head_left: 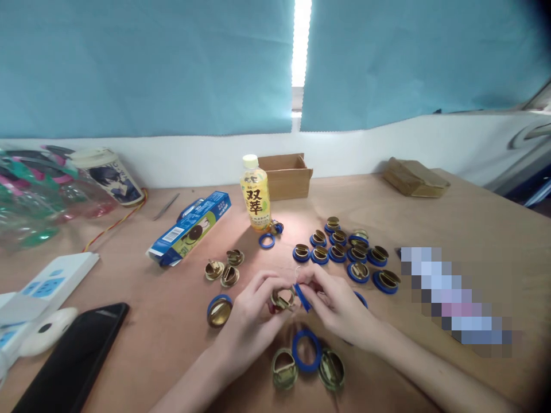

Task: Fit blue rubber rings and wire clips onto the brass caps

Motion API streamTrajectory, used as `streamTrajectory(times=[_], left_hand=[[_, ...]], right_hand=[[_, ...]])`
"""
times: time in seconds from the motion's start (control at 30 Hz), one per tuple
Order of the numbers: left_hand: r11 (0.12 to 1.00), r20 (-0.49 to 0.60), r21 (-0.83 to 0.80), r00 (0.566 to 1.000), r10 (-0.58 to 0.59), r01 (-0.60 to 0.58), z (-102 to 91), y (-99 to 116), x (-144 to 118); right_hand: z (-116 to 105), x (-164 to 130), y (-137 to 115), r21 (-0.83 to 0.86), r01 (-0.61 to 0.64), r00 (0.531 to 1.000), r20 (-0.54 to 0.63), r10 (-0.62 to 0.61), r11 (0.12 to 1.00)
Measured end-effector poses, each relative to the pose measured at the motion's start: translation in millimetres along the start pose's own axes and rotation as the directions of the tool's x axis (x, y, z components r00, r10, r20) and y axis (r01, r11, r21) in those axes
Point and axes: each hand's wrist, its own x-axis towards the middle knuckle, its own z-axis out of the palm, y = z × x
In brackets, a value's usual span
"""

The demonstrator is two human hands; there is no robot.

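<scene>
Head view: a smooth brown table (172,321) spreads beneath a left hand (258,308) and a right hand (338,298), both bare, their fingertips closed on small parts and facing each other near the middle. Far right of them sits a cluster of glossy, brass-coloured domes with blue rims (338,252); to the far left lie three rimless brass-coloured pieces (230,276). Nearest the viewer, a flat, loose blue ring (318,349) rests between two round, shiny metal pieces (284,376). The left hand grips a round, open-looking brass-coloured piece (283,299). Just right of that piece, the right hand pinches a thin, plain blue band (303,297), seen edge-on, its long axis slanting from far left to near right; whether band and metal touch, I cannot tell.
</scene>
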Motion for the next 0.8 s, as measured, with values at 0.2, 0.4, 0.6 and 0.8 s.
streamTrajectory(times=[0.2, 0.4, 0.6, 0.8], left_hand=[[0.853, 0.108, -0.399, 0.941, -0.321, 0.337, 8.8, -2.2, -1.9], [0.721, 0.183, -0.481, 0.862, -0.473, 0.498, 11.6, -3.7, -2.8], [0.637, 0.239, -0.590, 0.861, -0.448, 0.495, 13.0, -3.3, -0.5], [0.605, 0.317, -0.642, 0.882, -0.350, 0.471, 6.6, 4.5, 1.5]], right_hand=[[1.8, 0.2, -1.0, 0.078, -0.064, 0.998, -0.002, 0.065, 0.995], [3.5, 0.3, -2.0, 0.144, -0.071, 0.997, -0.013, 0.073, 0.987], [7.5, -2.4, -2.1, 0.106, -0.062, 0.997, -0.036, 0.066, 0.992], [4.8, -1.8, 0.3, 0.074, -0.002, 0.993, -0.120, 0.011, 0.997]])
